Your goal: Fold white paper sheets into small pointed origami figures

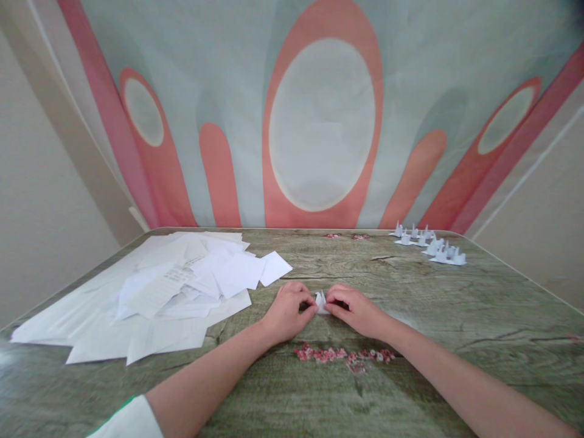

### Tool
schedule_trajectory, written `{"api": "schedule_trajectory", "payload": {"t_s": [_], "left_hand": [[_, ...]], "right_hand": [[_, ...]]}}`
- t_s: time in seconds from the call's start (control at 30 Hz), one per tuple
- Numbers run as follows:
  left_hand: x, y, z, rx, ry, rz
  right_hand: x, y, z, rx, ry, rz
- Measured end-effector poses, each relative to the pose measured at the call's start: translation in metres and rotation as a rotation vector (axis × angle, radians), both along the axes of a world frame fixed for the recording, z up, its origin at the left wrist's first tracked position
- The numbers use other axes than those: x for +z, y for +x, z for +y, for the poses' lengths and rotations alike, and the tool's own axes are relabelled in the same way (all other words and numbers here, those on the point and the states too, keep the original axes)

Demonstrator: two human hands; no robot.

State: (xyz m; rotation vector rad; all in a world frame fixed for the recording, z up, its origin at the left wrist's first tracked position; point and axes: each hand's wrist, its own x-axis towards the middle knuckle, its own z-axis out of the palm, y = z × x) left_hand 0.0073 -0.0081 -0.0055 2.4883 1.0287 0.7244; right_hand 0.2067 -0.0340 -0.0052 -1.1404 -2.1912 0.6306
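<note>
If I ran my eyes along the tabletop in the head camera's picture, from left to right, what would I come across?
Heap of paper sheets → left hand → small folded white paper → right hand → group of folded paper pieces.
</note>
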Motion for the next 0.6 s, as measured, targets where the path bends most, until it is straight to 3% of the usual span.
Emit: {"api": "schedule_trajectory", "payload": {"t_s": [0.6], "left_hand": [[-0.0006, 0.0025, -0.0001, 0.036, 0.026, 0.028]], "right_hand": [[0.0015, -0.0103, -0.0011, -0.192, -0.037, -0.072]]}}
